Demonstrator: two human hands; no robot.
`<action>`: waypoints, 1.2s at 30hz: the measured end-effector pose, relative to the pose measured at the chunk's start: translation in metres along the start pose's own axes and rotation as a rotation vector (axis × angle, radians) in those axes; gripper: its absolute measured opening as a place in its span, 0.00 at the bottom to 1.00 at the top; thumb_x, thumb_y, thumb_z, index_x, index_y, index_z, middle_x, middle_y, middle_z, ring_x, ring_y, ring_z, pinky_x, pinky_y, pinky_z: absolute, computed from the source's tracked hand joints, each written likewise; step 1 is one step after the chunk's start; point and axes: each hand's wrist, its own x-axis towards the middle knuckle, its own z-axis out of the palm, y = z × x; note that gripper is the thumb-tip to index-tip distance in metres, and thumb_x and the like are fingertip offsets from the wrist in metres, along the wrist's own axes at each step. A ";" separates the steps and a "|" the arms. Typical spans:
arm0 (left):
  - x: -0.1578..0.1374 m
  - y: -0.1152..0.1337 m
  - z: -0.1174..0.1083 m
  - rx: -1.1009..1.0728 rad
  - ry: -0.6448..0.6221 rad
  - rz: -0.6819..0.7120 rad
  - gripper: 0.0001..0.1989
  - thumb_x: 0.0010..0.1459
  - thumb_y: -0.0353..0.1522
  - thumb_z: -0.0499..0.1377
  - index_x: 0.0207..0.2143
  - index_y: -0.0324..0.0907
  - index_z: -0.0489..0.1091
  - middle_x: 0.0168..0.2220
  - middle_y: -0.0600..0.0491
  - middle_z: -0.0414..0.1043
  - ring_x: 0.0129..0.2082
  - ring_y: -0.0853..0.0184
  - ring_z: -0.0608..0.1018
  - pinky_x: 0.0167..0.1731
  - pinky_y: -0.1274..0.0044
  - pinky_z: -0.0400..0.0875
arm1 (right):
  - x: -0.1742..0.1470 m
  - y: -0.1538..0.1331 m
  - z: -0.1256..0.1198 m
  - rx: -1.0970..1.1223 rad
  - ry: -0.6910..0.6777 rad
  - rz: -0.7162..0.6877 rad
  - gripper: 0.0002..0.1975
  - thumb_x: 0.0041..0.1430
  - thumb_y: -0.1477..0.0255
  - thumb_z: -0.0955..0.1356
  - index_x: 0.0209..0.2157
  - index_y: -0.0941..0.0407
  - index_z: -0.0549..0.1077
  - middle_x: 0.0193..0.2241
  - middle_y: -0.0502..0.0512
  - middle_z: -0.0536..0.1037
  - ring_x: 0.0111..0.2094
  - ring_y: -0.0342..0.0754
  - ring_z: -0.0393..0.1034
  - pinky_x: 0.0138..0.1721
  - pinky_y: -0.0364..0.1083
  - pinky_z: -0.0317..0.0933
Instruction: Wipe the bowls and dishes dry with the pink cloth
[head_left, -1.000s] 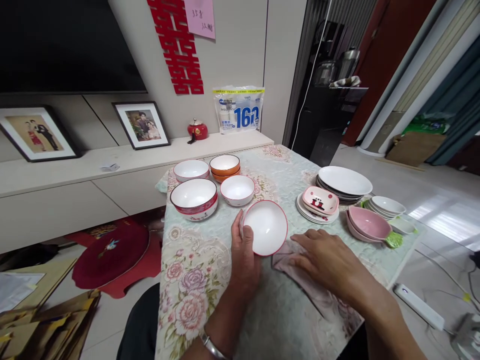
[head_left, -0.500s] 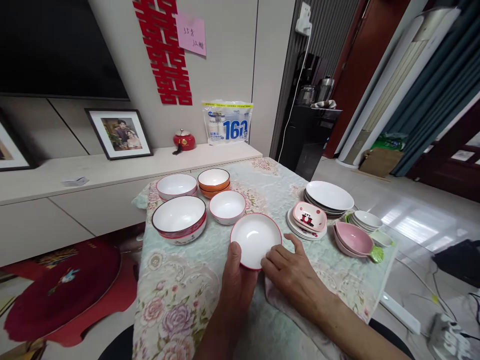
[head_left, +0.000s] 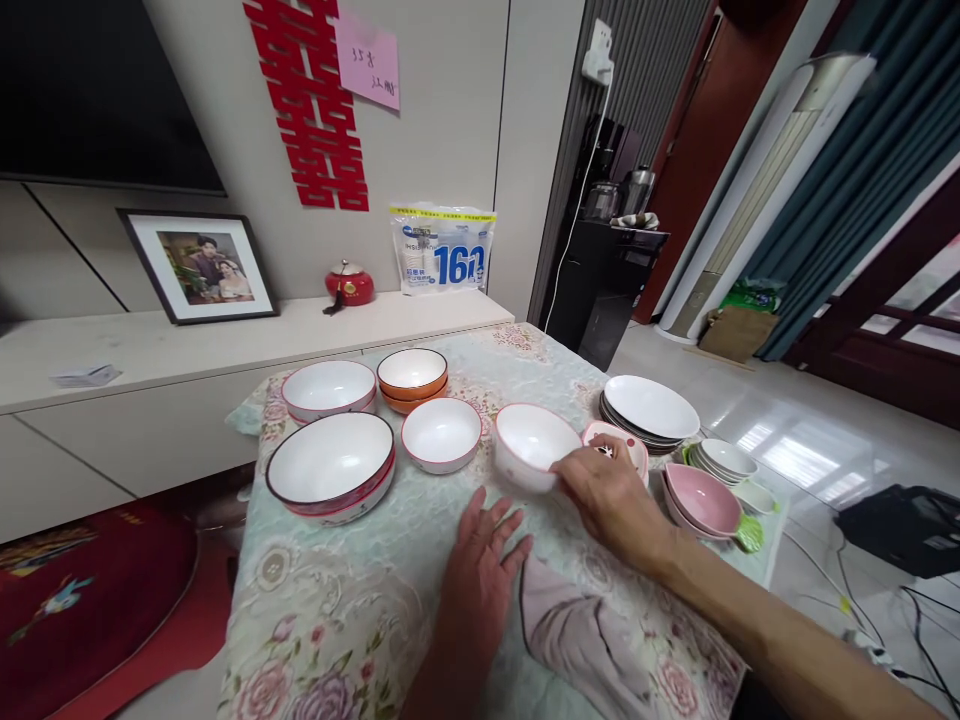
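Note:
My right hand (head_left: 611,495) grips the right rim of a white bowl with a red edge (head_left: 534,450), which is slightly blurred over the middle of the table. Below that bowl, my left hand (head_left: 486,555) has its fingers spread and holds nothing. A similar red-rimmed bowl (head_left: 442,437) stands just to the left. Farther left are a dark-rimmed bowl stacked on another (head_left: 334,465), a pink-rimmed bowl stack (head_left: 330,388) and two orange bowls (head_left: 412,378). Partly behind my right hand lies a pink cat-patterned dish (head_left: 636,452). A greyish-pink cloth (head_left: 581,640) lies crumpled near my left hand.
Stacked plates (head_left: 651,405), small white bowls (head_left: 726,460) and pink leaf-handled bowls (head_left: 703,498) occupy the right side of the flowered tablecloth (head_left: 352,590). Behind the table runs a low cabinet (head_left: 300,335) with a framed photo, a red jar and a plastic bag.
The red-rimmed bowl has moved away from me and slightly right in my right hand. My left hand has let go of it and opened. The cloth is now more exposed.

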 end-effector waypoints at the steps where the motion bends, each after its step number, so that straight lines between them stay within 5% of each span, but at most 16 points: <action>1: 0.000 -0.001 0.001 0.039 0.020 -0.002 0.28 0.56 0.36 0.66 0.58 0.44 0.66 0.57 0.39 0.70 0.54 0.53 0.76 0.53 0.60 0.70 | 0.006 0.014 0.001 -0.016 -0.022 0.047 0.09 0.66 0.79 0.61 0.36 0.58 0.73 0.29 0.53 0.77 0.33 0.47 0.69 0.50 0.50 0.51; 5: -0.001 -0.003 0.003 0.103 0.040 0.008 0.24 0.49 0.35 0.69 0.48 0.36 0.72 0.48 0.37 0.76 0.48 0.54 0.78 0.51 0.63 0.72 | 0.036 0.076 0.010 -0.139 -0.262 0.370 0.09 0.63 0.77 0.63 0.35 0.56 0.76 0.33 0.54 0.81 0.37 0.49 0.71 0.48 0.49 0.49; 10: 0.000 -0.002 0.003 0.126 0.024 -0.015 0.23 0.45 0.34 0.72 0.44 0.38 0.74 0.45 0.42 0.78 0.46 0.58 0.79 0.52 0.65 0.72 | 0.066 0.139 0.033 -0.237 -0.294 0.524 0.12 0.64 0.74 0.62 0.37 0.56 0.77 0.35 0.58 0.83 0.36 0.52 0.71 0.47 0.50 0.48; 16: 0.003 -0.003 0.004 0.134 0.068 -0.042 0.22 0.43 0.34 0.73 0.42 0.40 0.76 0.42 0.44 0.78 0.45 0.58 0.80 0.50 0.68 0.74 | 0.075 0.180 0.061 -0.305 -0.370 0.634 0.14 0.65 0.73 0.62 0.41 0.56 0.80 0.34 0.60 0.83 0.37 0.53 0.72 0.46 0.51 0.48; 27: 0.009 -0.005 0.002 0.138 0.119 -0.084 0.22 0.40 0.32 0.73 0.40 0.40 0.77 0.39 0.45 0.79 0.41 0.59 0.81 0.47 0.70 0.75 | 0.075 0.195 0.090 -0.319 -0.460 0.694 0.14 0.65 0.71 0.63 0.45 0.56 0.79 0.36 0.62 0.83 0.41 0.54 0.74 0.48 0.52 0.50; 36: 0.006 -0.006 0.004 0.140 0.103 -0.070 0.18 0.44 0.30 0.71 0.40 0.39 0.76 0.37 0.46 0.77 0.40 0.61 0.80 0.47 0.69 0.73 | 0.092 0.173 0.071 -0.284 -0.457 0.599 0.14 0.63 0.74 0.65 0.47 0.59 0.78 0.45 0.67 0.80 0.47 0.60 0.73 0.50 0.56 0.54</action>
